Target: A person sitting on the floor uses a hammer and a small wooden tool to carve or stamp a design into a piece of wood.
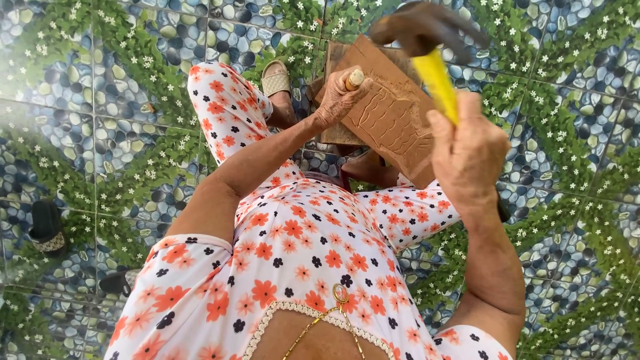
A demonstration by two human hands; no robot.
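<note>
My left hand (pixel 339 100) grips a chisel (pixel 354 79) against the carved wooden board (pixel 393 120). My right hand (pixel 470 157) is closed around the yellow-handled hammer (pixel 437 73), raised above it.

Pebble-and-flower patterned floor tiles (pixel 100 100), bright daylight, dark sandal (pixel 47 227) left.

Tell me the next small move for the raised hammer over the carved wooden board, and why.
Probably a short, controlled tap down onto the wooden-handled chisel. The right hand holds the yellow-handled hammer with a dark head raised above it, while the left hand grips the chisel against the brown carved wooden board, which is propped on the lap.
</note>
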